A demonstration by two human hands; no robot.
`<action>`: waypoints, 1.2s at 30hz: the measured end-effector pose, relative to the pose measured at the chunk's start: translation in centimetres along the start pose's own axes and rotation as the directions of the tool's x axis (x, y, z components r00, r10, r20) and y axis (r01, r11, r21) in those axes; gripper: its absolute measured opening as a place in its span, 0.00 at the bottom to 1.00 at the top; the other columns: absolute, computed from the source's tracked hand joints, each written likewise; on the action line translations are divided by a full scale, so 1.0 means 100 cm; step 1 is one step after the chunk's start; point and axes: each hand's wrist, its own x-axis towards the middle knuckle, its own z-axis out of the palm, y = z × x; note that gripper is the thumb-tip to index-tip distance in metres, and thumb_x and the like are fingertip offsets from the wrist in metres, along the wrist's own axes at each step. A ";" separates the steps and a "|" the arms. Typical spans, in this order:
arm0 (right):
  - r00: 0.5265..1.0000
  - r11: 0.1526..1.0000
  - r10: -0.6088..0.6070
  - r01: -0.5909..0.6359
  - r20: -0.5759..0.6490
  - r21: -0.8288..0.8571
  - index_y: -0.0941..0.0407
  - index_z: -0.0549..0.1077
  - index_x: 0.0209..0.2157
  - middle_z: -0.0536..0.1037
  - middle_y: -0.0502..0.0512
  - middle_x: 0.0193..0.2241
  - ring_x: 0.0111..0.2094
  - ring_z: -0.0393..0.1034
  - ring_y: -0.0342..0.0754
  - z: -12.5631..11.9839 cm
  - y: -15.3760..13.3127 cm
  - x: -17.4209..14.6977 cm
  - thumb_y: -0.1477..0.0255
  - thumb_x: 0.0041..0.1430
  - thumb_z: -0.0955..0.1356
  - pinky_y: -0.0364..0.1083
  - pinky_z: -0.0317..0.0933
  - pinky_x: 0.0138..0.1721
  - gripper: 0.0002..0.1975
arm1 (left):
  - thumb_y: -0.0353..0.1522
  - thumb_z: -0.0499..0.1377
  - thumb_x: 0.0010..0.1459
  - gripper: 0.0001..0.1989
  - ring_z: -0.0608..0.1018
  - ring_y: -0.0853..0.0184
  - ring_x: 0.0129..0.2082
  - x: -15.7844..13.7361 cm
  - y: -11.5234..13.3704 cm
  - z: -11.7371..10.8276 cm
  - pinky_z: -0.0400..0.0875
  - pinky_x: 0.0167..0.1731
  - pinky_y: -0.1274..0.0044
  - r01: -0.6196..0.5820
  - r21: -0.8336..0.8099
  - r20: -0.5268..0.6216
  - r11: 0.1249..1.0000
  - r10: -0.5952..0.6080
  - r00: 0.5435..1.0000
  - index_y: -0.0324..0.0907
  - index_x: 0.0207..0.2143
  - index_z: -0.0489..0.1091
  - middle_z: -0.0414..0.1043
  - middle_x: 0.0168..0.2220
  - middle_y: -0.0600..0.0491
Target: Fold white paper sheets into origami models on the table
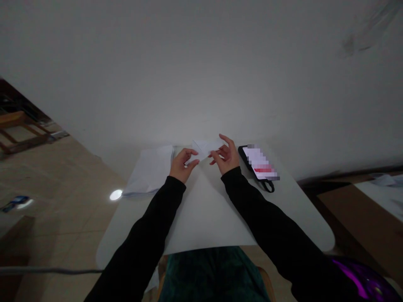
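Reaching forward over the white table (208, 222), two bare hands in black sleeves (252, 205) flank a small folded white paper (204, 147), which is near the table's far edge, just short of the pale wall (201, 75). With that paper as the centre of a clock face, the left hand (183, 165) sits at 8 o'clock, its thumb and forefinger curved around the paper's left corner with a small gap between the tips; whether they press on it, I cannot tell. The right hand (227, 157) sits between 3 and 4 o'clock, thumb and a fingertip pinched together on the paper's lower right edge, the forefinger lifted clear. Between 8 and 9 o'clock, just beyond the left hand, lies a stack of white sheets (149, 170). A phone (260, 161) with a lit, partly pixelated screen lies beside the right hand, just past 3 o'clock, a dark loop (268, 186) at its near end. Far out at 9 o'clock, a wooden stool (14, 120) is on the tiled floor (85, 176); dark green cloth (217, 272) shows at 6 o'clock, below the table's near edge.
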 end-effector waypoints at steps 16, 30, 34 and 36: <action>0.999 0.998 -0.008 0.010 0.034 -0.054 0.56 0.75 0.25 0.76 0.50 0.25 0.25 0.73 0.44 -0.011 -0.006 0.008 0.69 0.40 0.74 0.47 0.72 0.30 0.08 | 0.32 0.60 0.51 0.07 0.72 0.64 0.44 0.000 0.001 -0.010 0.66 0.48 0.68 -0.109 0.209 -0.207 0.972 0.153 0.966 0.43 0.34 0.67 0.68 0.43 0.51; 0.903 0.884 -0.329 0.397 0.275 -0.248 0.47 0.78 0.32 0.75 0.51 0.43 0.43 0.72 0.46 -0.003 -0.003 -0.006 0.73 0.53 0.68 0.51 0.68 0.47 0.07 | 0.34 0.65 0.43 0.18 0.77 0.67 0.34 -0.004 0.017 0.012 0.77 0.39 0.68 0.271 -0.574 -0.085 0.773 -0.385 0.919 0.38 0.37 0.68 0.72 0.39 0.49; 0.953 0.896 -0.200 0.273 0.229 -0.351 0.50 0.78 0.28 0.79 0.51 0.35 0.37 0.74 0.47 -0.003 0.007 -0.005 0.70 0.51 0.69 0.49 0.69 0.43 0.04 | 0.34 0.66 0.41 0.19 0.77 0.66 0.35 -0.007 0.012 0.012 0.78 0.36 0.67 0.240 -0.491 -0.140 0.837 -0.347 0.927 0.37 0.37 0.70 0.72 0.40 0.48; 0.983 0.935 -0.129 0.165 0.133 -0.314 0.53 0.77 0.26 0.79 0.51 0.28 0.31 0.74 0.46 -0.001 0.012 -0.006 0.68 0.49 0.70 0.49 0.70 0.38 0.03 | 0.34 0.67 0.41 0.19 0.77 0.66 0.34 -0.008 0.012 0.012 0.79 0.34 0.68 0.231 -0.454 -0.150 0.861 -0.329 0.932 0.36 0.37 0.71 0.72 0.40 0.48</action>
